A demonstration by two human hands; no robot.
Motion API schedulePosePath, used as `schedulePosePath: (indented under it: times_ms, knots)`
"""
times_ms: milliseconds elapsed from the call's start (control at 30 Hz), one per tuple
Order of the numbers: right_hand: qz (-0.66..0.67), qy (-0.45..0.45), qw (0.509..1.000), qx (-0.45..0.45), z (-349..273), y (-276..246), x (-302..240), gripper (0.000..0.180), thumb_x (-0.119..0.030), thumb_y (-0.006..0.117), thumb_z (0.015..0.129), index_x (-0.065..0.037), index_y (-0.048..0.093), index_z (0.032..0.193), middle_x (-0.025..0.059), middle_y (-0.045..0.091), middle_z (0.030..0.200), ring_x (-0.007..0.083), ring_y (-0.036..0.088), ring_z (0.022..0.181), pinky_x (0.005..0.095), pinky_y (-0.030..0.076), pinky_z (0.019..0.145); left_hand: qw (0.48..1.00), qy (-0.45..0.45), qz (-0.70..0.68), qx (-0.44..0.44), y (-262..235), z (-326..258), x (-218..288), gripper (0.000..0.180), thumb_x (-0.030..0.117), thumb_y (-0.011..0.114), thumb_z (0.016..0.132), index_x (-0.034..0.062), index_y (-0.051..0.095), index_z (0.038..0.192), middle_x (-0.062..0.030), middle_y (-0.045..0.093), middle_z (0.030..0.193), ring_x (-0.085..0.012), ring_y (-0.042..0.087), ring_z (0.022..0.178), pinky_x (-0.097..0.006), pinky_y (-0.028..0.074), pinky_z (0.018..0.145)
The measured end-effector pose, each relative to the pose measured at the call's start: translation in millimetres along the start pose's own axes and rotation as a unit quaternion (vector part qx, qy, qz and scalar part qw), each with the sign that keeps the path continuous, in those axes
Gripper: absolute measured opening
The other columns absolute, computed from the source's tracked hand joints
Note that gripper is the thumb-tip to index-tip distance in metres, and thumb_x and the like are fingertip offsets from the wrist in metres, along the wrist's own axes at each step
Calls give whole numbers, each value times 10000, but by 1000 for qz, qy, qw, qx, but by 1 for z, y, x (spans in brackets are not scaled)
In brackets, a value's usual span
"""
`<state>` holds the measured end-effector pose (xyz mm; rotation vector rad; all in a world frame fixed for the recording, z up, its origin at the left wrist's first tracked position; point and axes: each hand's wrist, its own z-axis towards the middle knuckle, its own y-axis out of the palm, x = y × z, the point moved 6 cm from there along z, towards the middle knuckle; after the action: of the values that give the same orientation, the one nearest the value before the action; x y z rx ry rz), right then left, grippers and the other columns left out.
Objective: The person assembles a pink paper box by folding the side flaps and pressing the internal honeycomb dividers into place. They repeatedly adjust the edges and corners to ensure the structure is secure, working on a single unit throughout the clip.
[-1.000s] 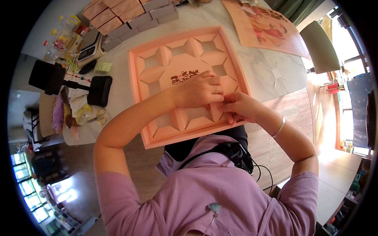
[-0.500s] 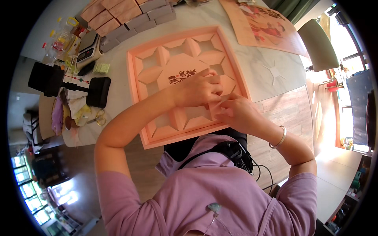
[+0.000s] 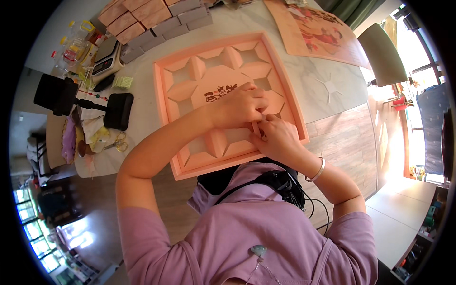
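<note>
A square pink cardboard box [image 3: 172,152] lies at the table's front edge, with its near side sticking out over my lap. Inside it is a pink insert [image 3: 223,78] with several star-shaped cut-outs, their flaps folded down, and dark printing in the middle. My left hand [image 3: 243,105] reaches across the insert with bent fingers closed on a cardboard flap near the right cut-outs. Right beside it, my right hand [image 3: 278,137] pinches the same folded flap [image 3: 255,127] between thumb and fingers. The two hands nearly touch, and they cover most of the cut-outs beneath them.
Pink and grey small boxes [image 3: 156,21] are stacked at the back left. A scale [image 3: 107,59], a black phone stand [image 3: 118,111], scissors [image 3: 119,141] and plastic bottles [image 3: 71,47] stand along the left. A printed pink bag [image 3: 318,33] lies at the back right; a chair [image 3: 384,54] is beyond.
My right hand has moved left, closer to my left hand, and its fingers have closed in on the flap. The box has shifted slightly to the right.
</note>
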<state>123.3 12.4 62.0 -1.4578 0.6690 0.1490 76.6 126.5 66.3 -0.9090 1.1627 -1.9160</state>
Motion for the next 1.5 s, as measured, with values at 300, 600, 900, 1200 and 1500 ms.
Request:
schedulePosePath:
  times_ms: [300,600,900,1200,1500]
  knots:
    - [-11,6,1000,17,-1,1,-6,255,-289,756,860,-40,700,843,135,639,863,369,651,704,476,535,652,999,3,-34,9,3,0,-5,261,330,867,623,174,732,783,45,602,920,-203,553,1010,-405,432,917]
    - [44,-85,986,137,-10,-91,52,296,-112,816,823,-48,717,1095,110,646,1039,254,648,739,354,532,647,985,-71,-151,-33,-12,-9,-2,368,242,926,624,157,768,946,-9,618,1041,-248,553,1068,-418,440,943]
    - [84,7,989,125,-43,-54,61,404,-17,699,864,-106,676,1258,142,602,894,316,634,711,403,525,625,980,-122,-156,-33,-18,-25,-4,345,310,900,721,144,786,1002,-32,615,1065,-259,562,1075,-421,451,938]
    - [25,9,995,97,-61,-43,18,248,-63,713,844,-94,708,1090,133,617,1037,325,645,851,456,539,806,982,-141,-87,-91,-41,-38,103,506,360,871,705,114,726,1122,-31,626,1098,-246,585,1010,-409,456,920]
    - [-4,-352,936,15,-45,-37,24,353,-451,802,829,-118,725,918,32,674,1112,283,586,1256,618,263,1220,964,-255,-9,82,-30,-78,131,307,19,668,741,73,722,1038,-28,676,996,-244,623,973,-393,473,923]
